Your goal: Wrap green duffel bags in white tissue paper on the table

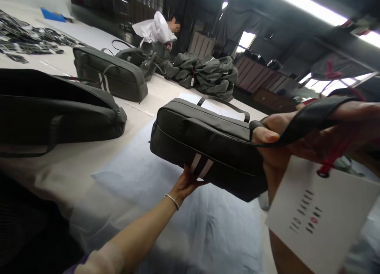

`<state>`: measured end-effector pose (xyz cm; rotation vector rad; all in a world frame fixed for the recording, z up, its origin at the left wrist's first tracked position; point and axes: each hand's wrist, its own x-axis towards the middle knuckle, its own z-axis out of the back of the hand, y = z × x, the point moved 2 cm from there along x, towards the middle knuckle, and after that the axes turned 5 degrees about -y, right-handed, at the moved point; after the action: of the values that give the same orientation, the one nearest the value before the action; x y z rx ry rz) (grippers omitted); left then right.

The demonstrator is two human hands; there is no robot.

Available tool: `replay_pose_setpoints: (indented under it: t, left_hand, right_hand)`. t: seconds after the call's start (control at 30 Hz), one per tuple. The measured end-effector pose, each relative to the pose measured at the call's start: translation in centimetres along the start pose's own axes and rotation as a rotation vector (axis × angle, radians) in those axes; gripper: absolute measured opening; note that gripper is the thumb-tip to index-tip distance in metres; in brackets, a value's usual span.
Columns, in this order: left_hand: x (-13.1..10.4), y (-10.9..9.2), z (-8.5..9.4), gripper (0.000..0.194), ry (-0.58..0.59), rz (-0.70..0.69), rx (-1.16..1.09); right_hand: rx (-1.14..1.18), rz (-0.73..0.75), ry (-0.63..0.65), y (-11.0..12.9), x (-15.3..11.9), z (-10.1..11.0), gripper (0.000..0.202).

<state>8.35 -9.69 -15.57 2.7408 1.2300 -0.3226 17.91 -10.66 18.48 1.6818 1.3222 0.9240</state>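
Note:
A dark grey duffel bag (208,143) with two pale stripes on its side is held up, tilted, over the table. My left hand (188,183), a bracelet at its wrist, grips the lower side of the bag by the stripes; some of its fingers are hidden under it. At the bag's right end my right hand (303,145) is closed round a dark strap (314,114), close to the camera. A white hang tag (320,214) with printed lettering dangles there on a red cord. The bag's handle (225,104) stands up in a loop on the far side.
Translucent plastic sheeting (178,226) lies on the table under the bag. To the left are an open dark bag (59,127) and another striped bag (109,74). Farther back are piled dark bags (204,72), webbing straps (26,36) and a person (157,31) handling white material.

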Motion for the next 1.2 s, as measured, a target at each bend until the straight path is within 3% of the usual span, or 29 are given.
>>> replay_pose_setpoints:
  t: [0.07, 0.13, 0.37, 0.63, 0.8, 1.0, 1.13, 1.2]
  left_hand:
    - [1.3, -1.1, 0.8, 0.04, -0.07, -0.017, -0.013]
    - [2.5, -1.7, 1.9, 0.032, -0.114, -0.03, -0.017]
    - [5.3, -2.2, 5.3, 0.031, -0.246, -0.072, 0.011]
    - [5.7, -2.0, 7.9, 0.028, -0.41, -0.106, 0.078]
    - [5.1, -0.9, 8.8, 0.027, -0.408, -0.11, 0.1]
    - [2.7, 0.6, 9.5, 0.027, -0.327, -0.111, 0.131]
    - [2.3, 1.0, 9.4, 0.039, -0.289, -0.117, 0.201]
    - [2.2, 1.2, 9.2, 0.045, -0.286, -0.127, 0.245]
  right_hand:
    - [0.015, 0.052, 0.113, -0.8, 0.6, 0.9, 0.034]
    - [0.018, 0.093, 0.163, -2.2, 1.2, 2.3, 0.019]
    - [0.089, 0.019, 0.128, -6.2, 2.0, 8.3, 0.02]
    - [0.002, -0.114, 0.135, -9.2, 1.8, 11.5, 0.023]
    - [0.066, -0.187, 0.125, -11.2, 1.2, 12.3, 0.026]
    - [0.149, -0.335, 0.119, -12.9, -1.6, 13.2, 0.025]
    - [0.192, -0.422, 0.002, -13.3, -2.4, 14.8, 0.026]
    - [0.102, -0.466, -0.078, -13.6, -2.2, 16.3, 0.029]
